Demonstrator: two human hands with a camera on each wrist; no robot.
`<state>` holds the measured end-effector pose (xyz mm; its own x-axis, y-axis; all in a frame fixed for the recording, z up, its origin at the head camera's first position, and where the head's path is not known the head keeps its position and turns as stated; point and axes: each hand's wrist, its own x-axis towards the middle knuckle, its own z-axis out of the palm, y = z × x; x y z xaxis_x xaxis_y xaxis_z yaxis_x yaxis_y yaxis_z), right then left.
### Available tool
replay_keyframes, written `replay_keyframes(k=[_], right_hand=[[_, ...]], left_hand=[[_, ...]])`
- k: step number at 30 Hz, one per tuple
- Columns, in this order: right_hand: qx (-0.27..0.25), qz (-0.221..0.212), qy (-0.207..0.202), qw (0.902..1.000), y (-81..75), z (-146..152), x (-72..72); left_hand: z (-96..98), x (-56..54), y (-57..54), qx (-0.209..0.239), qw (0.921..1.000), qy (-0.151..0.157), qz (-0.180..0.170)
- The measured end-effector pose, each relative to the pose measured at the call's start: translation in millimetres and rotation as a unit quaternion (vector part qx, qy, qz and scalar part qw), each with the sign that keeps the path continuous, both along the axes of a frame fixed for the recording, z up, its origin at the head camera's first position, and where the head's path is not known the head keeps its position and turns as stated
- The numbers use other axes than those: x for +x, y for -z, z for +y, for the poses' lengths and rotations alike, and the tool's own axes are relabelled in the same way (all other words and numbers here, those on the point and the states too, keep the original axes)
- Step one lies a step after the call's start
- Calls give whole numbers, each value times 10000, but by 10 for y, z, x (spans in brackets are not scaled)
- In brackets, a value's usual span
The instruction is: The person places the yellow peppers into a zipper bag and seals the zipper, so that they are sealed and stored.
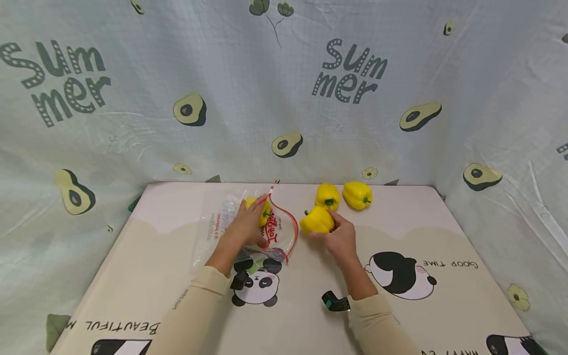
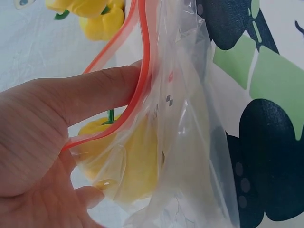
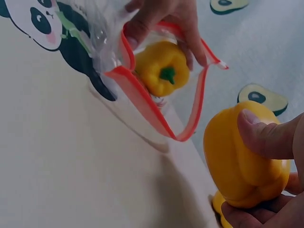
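My left hand is at the mouth of a clear zip bag with a red edge, its thumb and fingers spread and touching the rim. A yellow bell pepper with a green stem lies inside the bag, partly behind that hand in the head view. To the right, my right hand grips another yellow bell pepper, thumb on one side and fingers on the other. This pepper is apart from the bag's opening. Behind it, two more yellow peppers stand on the table: one just behind, the other farther right.
A pale table mat printed with panda and dog pictures covers the table. Behind and at both sides hangs a light curtain with avocado prints. Dark wrist-camera mounts sit at both wrists, the right one near the sleeve.
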<state>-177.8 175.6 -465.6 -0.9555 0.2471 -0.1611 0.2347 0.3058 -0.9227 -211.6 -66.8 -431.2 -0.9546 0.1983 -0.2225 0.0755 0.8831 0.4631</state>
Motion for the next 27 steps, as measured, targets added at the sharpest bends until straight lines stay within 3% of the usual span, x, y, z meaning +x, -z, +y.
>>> replay_keyframes(k=[4, 10, 27], right_hand=[[29, 123, -84, 9999, 6, -82, -4], [97, 373, -236, 9990, 1, -206, -2], [281, 463, -542, 9971, 13, -581, -40]], left_hand=[[3, -5, 0, -304, 9995, -24, -9], [4, -3, -1, -590, 9979, 109, 256], [8, 18, 17, -411, 9984, 143, 359]])
